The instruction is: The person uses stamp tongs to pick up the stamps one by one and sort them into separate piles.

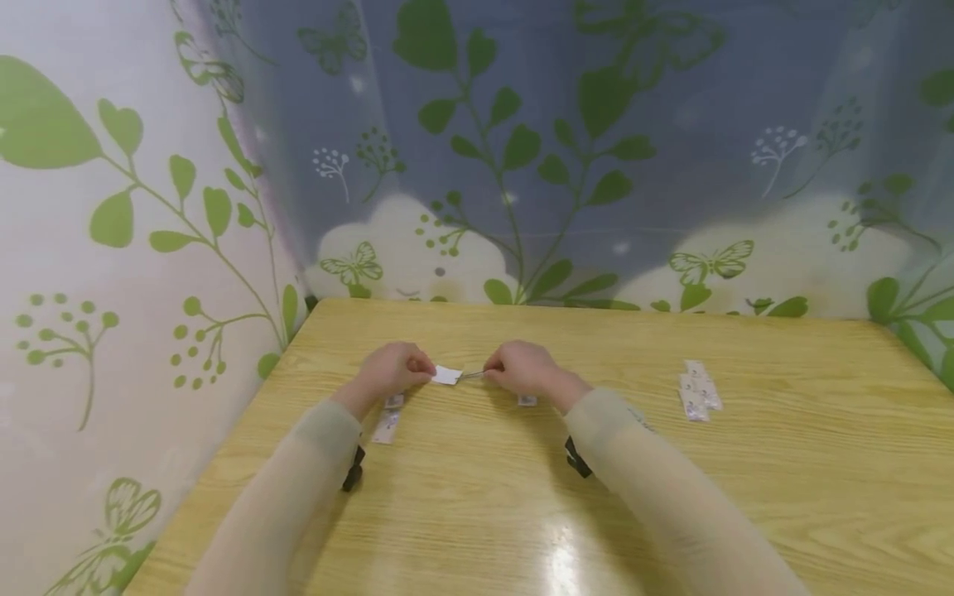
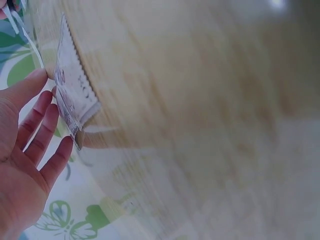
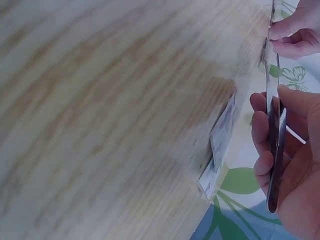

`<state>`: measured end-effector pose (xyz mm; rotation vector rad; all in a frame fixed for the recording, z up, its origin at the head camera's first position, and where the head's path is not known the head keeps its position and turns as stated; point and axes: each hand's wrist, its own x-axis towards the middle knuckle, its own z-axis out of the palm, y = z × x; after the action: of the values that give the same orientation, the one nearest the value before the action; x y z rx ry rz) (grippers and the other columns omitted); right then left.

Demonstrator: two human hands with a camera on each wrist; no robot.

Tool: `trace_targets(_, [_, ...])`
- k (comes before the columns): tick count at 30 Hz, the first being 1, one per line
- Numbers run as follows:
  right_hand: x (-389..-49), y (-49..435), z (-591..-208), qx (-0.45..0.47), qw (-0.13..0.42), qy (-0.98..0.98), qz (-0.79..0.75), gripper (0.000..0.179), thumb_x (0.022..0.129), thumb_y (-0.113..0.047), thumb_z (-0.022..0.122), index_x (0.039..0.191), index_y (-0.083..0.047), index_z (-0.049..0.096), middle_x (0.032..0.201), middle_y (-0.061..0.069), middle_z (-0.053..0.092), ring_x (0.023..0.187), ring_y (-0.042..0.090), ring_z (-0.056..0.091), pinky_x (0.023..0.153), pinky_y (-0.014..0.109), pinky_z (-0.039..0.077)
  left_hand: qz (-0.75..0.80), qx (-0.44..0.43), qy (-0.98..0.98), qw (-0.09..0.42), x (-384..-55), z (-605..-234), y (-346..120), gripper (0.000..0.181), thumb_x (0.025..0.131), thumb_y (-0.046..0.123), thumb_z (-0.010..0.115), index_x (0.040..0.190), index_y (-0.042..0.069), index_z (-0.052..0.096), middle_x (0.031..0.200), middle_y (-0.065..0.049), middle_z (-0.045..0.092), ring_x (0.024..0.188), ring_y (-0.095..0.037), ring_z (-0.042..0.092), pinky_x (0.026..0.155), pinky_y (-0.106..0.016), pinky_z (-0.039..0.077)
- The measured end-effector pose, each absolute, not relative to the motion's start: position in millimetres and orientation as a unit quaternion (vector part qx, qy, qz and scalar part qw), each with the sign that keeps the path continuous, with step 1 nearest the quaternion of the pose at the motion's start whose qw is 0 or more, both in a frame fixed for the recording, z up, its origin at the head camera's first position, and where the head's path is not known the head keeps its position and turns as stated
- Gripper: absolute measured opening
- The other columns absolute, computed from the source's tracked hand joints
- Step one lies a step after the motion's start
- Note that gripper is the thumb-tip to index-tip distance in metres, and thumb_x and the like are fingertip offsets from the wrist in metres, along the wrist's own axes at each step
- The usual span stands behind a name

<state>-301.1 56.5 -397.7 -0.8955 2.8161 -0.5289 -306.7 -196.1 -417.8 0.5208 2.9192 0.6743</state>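
Between thumb and fingertips, my left hand (image 1: 387, 371) pinches the left end of a small flat white piece (image 1: 447, 375), paper-like in look. My right hand (image 1: 524, 368) holds metal tweezers (image 3: 274, 155) with thumb and fingers along the arms. In the head view the tweezers' tips come right at the white piece's right edge. The left wrist view has my left hand (image 2: 30, 135) with its other fingers loosely spread beside a printed packet with a zigzag edge (image 2: 77, 82), which lies on the table.
More small printed packets (image 1: 386, 425) lie below my left hand. Another packet (image 1: 527, 401) is partly covered by my right hand. Several packets (image 1: 698, 391) overlap in a pile at the right on the wooden table (image 1: 477, 513). A patterned cloth (image 1: 551, 190) hangs behind it.
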Motion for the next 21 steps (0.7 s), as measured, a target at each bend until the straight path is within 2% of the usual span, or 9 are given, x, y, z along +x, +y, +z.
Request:
trace_targets(4, [-302.2, 55.7, -397.2, -0.289, 0.071, 0.936, -0.19, 0.019, 0.096, -0.024, 0.062, 0.106, -0.013, 0.076, 0.09, -0.004, 0.071, 0.073, 0.012, 0.056, 0.073, 0.037, 0.048, 0.221, 0.164, 0.96, 0.055, -306.6, -416.9, -194.8, 0.006, 0.088, 0.02, 0.072, 0.094, 0.018, 0.072, 0.091, 0.003, 0.066, 0.086, -0.017, 0.06, 0.083, -0.04, 0.048])
trace_targets(11, [-303.9, 52.2, -401.1, -0.286, 0.061, 0.939, -0.182, 0.018, 0.095, -0.023, 0.064, 0.105, -0.015, 0.076, 0.103, 0.0, 0.072, 0.087, 0.016, 0.063, 0.08, 0.039, 0.05, 0.217, 0.161, 0.961, 0.054, -308.4, -418.5, -194.4, 0.006, 0.088, 0.02, 0.072, 0.094, 0.018, 0.073, 0.091, 0.003, 0.066, 0.086, -0.017, 0.06, 0.082, -0.039, 0.048])
trace_targets(21, [-303.8, 49.0, -405.4, -0.292, 0.043, 0.939, -0.179, 0.017, 0.094, -0.022, 0.066, 0.105, -0.015, 0.077, 0.107, 0.001, 0.071, 0.1, 0.023, 0.065, 0.085, 0.042, 0.05, 0.21, 0.162, 0.963, 0.052, -306.7, -416.2, -194.8, 0.007, 0.088, 0.02, 0.072, 0.094, 0.017, 0.074, 0.092, 0.002, 0.066, 0.087, -0.018, 0.06, 0.081, -0.04, 0.048])
